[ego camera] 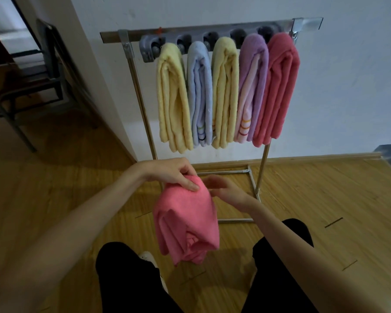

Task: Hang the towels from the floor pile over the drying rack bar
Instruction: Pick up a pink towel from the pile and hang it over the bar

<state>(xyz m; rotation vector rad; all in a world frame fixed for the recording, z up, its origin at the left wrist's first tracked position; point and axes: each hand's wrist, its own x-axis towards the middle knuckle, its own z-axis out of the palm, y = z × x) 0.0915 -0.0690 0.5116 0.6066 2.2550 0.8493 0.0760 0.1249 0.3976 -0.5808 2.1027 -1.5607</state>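
Five towels already fill the rack bar (196, 32) above and beyond our hands, so the only free stretch lies up and to the left of the left hand (169, 171). That hand pinches the top fold of the pink towel (185, 222), which hangs straight down from it, long axis vertical. Our right hand (224, 188) sits just beside that fold with fingers loosely curled; whether it touches the cloth we cannot tell. We judge the left hand nearer the free spot. No floor pile shows; our legs hide the floor below.
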